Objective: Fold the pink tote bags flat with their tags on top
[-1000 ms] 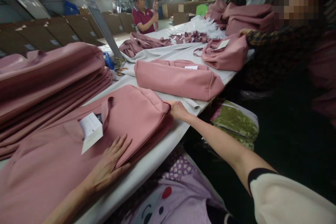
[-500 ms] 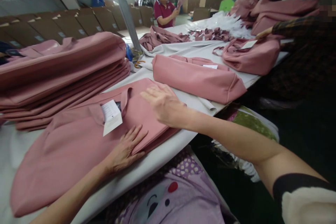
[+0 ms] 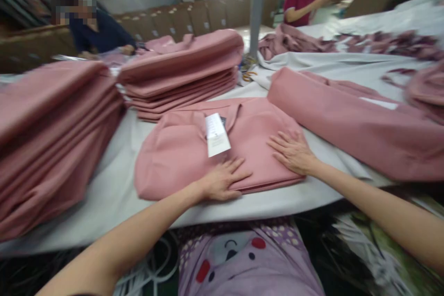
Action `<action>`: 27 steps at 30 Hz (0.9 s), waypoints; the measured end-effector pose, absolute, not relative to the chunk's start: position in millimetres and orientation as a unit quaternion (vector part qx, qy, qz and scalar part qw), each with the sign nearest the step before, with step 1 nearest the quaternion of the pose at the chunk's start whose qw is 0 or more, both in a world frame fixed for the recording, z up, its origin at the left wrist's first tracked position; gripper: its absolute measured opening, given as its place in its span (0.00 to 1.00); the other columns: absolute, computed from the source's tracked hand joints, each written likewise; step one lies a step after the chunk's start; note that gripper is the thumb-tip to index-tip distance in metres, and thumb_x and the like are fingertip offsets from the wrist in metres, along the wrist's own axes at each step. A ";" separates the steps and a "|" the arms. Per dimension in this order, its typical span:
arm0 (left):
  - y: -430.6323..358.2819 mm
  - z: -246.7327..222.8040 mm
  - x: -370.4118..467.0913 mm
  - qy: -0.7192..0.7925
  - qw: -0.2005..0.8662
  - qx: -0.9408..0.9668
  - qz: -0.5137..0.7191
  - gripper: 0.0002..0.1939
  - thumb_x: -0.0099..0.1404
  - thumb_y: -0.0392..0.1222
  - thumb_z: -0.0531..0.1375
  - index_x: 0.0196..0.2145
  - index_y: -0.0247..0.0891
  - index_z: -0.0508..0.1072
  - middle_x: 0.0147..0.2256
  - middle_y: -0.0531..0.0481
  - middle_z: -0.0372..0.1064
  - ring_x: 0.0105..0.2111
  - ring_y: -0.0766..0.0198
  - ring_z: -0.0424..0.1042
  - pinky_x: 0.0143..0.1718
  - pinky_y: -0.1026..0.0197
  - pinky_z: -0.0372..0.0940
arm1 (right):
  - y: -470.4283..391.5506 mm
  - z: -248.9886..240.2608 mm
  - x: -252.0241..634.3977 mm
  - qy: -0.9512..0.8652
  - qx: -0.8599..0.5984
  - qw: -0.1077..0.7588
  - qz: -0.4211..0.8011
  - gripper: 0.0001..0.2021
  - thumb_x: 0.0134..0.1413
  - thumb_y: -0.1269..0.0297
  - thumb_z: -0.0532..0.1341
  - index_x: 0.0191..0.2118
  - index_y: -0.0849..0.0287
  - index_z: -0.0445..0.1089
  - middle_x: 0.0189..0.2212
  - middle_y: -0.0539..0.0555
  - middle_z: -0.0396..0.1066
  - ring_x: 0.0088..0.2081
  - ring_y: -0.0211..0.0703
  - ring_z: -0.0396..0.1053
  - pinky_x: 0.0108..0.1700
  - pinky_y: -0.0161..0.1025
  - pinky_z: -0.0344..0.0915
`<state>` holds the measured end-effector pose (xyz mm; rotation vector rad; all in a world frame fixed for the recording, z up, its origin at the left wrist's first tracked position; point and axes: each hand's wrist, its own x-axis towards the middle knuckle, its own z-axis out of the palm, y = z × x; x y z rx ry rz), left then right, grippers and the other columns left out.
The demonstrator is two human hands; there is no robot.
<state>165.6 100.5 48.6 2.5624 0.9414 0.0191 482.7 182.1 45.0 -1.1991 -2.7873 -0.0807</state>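
We have our left hand [image 3: 222,181] and right hand [image 3: 293,153] lying flat on a flat, dusty-pink bag [image 3: 173,162] of smooth, leather-like stuff. The bag is near the front edge of the white-covered worktop [image 3: 114,185]. On both hands our fingers are spread apart, and they pinch nothing.

If we press hard and slide, we think the soft bag could wrinkle, because our palms would drag its top. The folded white paper tag [image 3: 218,136] is just past our left fingers. If that hand slips forward, the tag could bend or get squashed. The thin pink strap loop [image 3: 237,113] beside the tag stands up a bit, so it could catch a finger. If we pull the bag toward us, its front could droop over the front edge.

Only a thin strip of worktop shows between the bag and the front edge. Toward the left edge we see a wider strip, then a big, slumped pink pile [image 3: 52,138]. Toward the back edge, a neat stack of folded pink bags [image 3: 180,64] sits close behind. Toward the right edge, a long, puffed-up pink bag [image 3: 347,134] is just beside ours, so we could bump it.
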 end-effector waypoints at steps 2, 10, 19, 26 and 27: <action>100.2 52.3 167.5 0.332 0.193 0.923 0.013 0.37 0.64 0.61 0.54 0.66 0.52 0.47 0.68 0.37 0.34 0.64 0.34 0.43 0.58 0.33 0.51 | 187.8 35.7 484.9 -0.918 -0.385 0.075 -0.058 0.24 0.67 0.55 0.43 0.64 0.50 0.54 0.62 0.54 0.58 0.64 0.58 0.50 0.60 0.69 0.37; 63.6 75.4 103.3 0.410 0.001 0.911 0.045 0.29 0.68 0.61 0.46 0.61 0.46 0.60 0.59 0.39 0.60 0.61 0.46 0.55 0.61 0.36 0.44 | 208.0 12.9 501.8 -0.935 -0.336 0.104 -0.057 0.26 0.66 0.52 0.38 0.64 0.47 0.55 0.59 0.57 0.62 0.64 0.57 0.50 0.60 0.63 0.37; 38.6 31.0 18.4 0.532 -0.037 0.843 0.071 0.27 0.69 0.51 0.49 0.62 0.43 0.59 0.62 0.42 0.57 0.61 0.50 0.56 0.63 0.44 0.44 | 200.1 17.5 491.1 -0.928 -0.349 0.084 -0.098 0.25 0.65 0.53 0.42 0.64 0.49 0.55 0.59 0.52 0.62 0.62 0.58 0.52 0.59 0.66 0.44; 27.7 52.6 15.8 0.751 -0.074 0.623 0.205 0.31 0.66 0.53 0.53 0.64 0.42 0.54 0.68 0.38 0.38 0.66 0.34 0.30 0.60 0.27 0.33 | 179.3 31.4 480.4 -0.822 -0.518 0.194 -0.138 0.32 0.64 0.48 0.44 0.66 0.64 0.48 0.63 0.70 0.51 0.64 0.63 0.49 0.61 0.65 0.44; 28.3 53.5 10.5 0.802 -0.035 0.548 0.235 0.35 0.66 0.54 0.54 0.66 0.41 0.49 0.68 0.37 0.35 0.66 0.35 0.33 0.61 0.30 0.38 | 177.6 32.3 480.3 -0.787 -0.566 0.213 -0.122 0.35 0.63 0.45 0.46 0.67 0.66 0.45 0.63 0.72 0.49 0.64 0.65 0.49 0.60 0.63 0.47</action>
